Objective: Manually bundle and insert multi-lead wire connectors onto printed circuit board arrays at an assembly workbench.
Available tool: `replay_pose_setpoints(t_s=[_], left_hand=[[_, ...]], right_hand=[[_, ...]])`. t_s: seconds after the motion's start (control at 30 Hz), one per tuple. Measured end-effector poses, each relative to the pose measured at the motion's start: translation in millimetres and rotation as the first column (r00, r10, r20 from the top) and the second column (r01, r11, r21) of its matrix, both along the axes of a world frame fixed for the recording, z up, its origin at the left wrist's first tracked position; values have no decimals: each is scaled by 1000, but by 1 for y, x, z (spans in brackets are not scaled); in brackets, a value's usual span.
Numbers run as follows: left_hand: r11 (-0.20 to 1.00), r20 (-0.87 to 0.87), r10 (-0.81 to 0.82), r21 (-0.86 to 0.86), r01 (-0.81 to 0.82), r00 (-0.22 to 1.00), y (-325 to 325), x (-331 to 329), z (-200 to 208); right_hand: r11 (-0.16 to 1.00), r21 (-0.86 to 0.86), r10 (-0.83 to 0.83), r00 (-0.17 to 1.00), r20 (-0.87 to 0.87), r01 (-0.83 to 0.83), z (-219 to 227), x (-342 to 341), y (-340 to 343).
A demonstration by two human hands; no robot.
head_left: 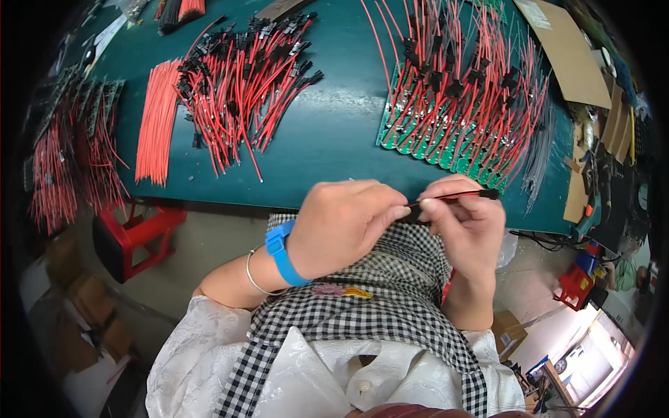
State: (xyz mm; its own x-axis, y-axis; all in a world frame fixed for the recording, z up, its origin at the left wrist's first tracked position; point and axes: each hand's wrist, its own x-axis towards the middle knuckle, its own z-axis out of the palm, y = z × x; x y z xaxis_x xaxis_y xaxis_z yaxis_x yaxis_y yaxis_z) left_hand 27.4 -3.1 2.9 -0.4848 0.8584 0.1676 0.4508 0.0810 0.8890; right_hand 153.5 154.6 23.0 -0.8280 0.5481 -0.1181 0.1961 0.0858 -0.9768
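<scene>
Both my hands are raised in front of the table's near edge, close together. Between thumb and fingers, my right hand [463, 219] pinches a red and black wire lead [456, 196] with a black connector [489, 194] at its right end. My left hand [352, 216], with a blue wristband, pinches the lead's other end at thumb and fingertip; the tip itself is hidden. Beyond my right hand lie green circuit boards [446, 155] in a row, with red and black wires and black connectors on them. Past my left hand lies a pile of loose connector leads [244, 97].
A bundle of straight red wires [159, 125] lies left of the pile on the green table [334, 139]. More wired boards [77, 146] are at the far left. Cardboard [568, 52] covers the right corner. A red stool [136, 240] stands below the left edge.
</scene>
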Motion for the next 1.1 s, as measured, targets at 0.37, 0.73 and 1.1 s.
replay_pose_setpoints(t_s=[0.37, 0.73, 1.1], left_hand=[[785, -604, 432, -113, -609, 670, -20, -94, -4], [830, 140, 520, 152, -537, 843, -23, -86, 1], [917, 531, 255, 132, -376, 808, -9, -25, 3]], right_hand=[[881, 360, -274, 952, -138, 306, -31, 4, 23], [841, 454, -264, 955, -134, 296, -34, 4, 24], [782, 513, -302, 935, -185, 354, -39, 0, 17]])
